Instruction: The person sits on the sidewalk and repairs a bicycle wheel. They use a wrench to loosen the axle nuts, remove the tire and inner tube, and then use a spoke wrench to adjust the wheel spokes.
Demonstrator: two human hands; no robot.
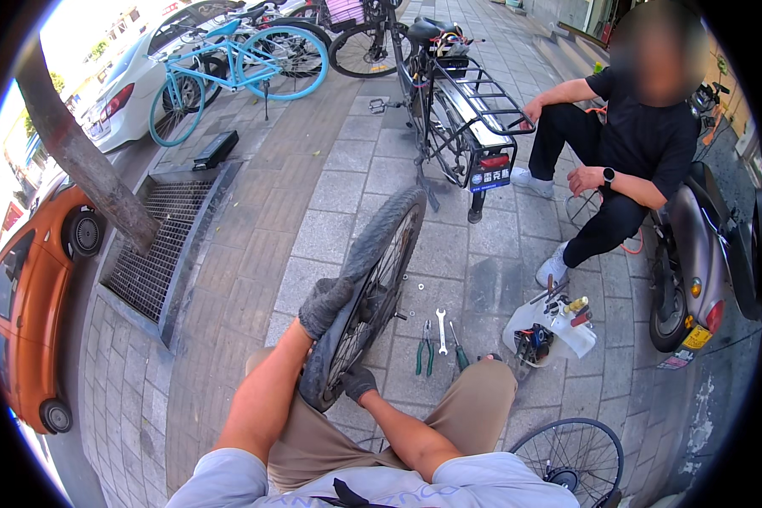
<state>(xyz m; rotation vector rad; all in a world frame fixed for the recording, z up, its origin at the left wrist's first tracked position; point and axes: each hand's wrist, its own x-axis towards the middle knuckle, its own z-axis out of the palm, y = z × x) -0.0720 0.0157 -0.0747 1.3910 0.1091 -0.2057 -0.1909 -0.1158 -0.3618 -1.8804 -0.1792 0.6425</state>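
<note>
My left hand (325,306), in a dark grey glove, is closed round the black tyre of a spoked bicycle wheel (381,245) held upright between my knees. My right hand (357,380), also gloved, is at the wheel's lower part with curled fingers, partly hidden by the rim. On the paving to the wheel's right lie green-handled pliers (423,360), a spanner (442,330), a screwdriver (461,356) and small nuts (421,286). A white container (567,339) holds assorted tools.
A seated person (643,144) is at right, near a black bicycle (474,102) and a scooter (686,279). Another wheel (576,436) lies by my right knee. At left are a tree grate (152,271), trunk (85,152), orange car (25,313) and blue bicycle (271,59).
</note>
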